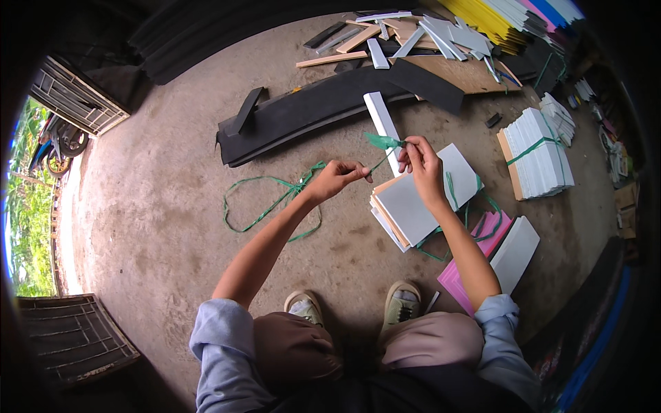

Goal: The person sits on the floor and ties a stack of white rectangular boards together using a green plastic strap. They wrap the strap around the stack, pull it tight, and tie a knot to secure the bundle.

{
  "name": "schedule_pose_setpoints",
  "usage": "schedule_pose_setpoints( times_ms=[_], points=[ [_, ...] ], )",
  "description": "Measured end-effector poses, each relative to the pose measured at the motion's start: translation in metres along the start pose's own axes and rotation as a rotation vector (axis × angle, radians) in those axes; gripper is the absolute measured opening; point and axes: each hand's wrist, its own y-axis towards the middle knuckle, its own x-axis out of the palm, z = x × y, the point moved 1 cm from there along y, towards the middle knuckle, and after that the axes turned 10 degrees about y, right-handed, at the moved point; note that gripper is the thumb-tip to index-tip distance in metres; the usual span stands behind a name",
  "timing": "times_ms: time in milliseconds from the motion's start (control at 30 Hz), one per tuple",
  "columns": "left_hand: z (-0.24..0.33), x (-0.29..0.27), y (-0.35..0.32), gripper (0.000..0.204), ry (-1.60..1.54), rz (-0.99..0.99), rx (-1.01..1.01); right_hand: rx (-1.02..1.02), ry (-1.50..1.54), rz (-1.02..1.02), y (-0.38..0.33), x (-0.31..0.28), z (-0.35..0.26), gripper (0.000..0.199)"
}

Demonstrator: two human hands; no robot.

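Note:
My left hand [339,177] pinches a thin green plastic string [383,162], fingers closed at its lower end. Higher and to the right, my right hand [421,160] also grips the string, where a wide, loose green flap [381,141] spreads out beside the fingers. Beneath my right hand lies a stack of rectangular sheets [420,203], white on top with an orange-tan layer below. Loops of green string [496,206] trail over and beside its right side. Left of the stack, a looser tangle of green string [265,210] lies on the concrete floor.
Pink sheets [454,282] and a white sheet [516,251] lie at my right. Farther right stands a tied white bundle [540,155]. Long black foam pieces [296,113] and a scrap pile [441,41] lie ahead. My shoes [401,303] are near the stack.

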Motion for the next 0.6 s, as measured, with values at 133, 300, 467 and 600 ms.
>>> schedule_pose_setpoints(
  times_ms=[133,300,467,600],
  points=[
    [-0.016,-0.013,-0.002,0.026,0.077,0.121,0.046,0.238,0.199,-0.567,-0.008,-0.002,-0.011,0.016],
    [0.015,-0.015,-0.002,0.028,0.379,0.058,0.023,0.058,-0.904,-0.454,-0.015,-0.01,-0.01,0.016],
    [0.043,0.007,-0.012,0.025,0.615,0.011,0.201,-0.138,-1.048,-0.004,-0.005,-0.015,-0.007,0.018],
    [0.03,0.02,-0.018,0.017,0.913,0.104,0.136,-0.118,-0.637,0.06,0.0,-0.014,-0.007,0.016]
  ],
)
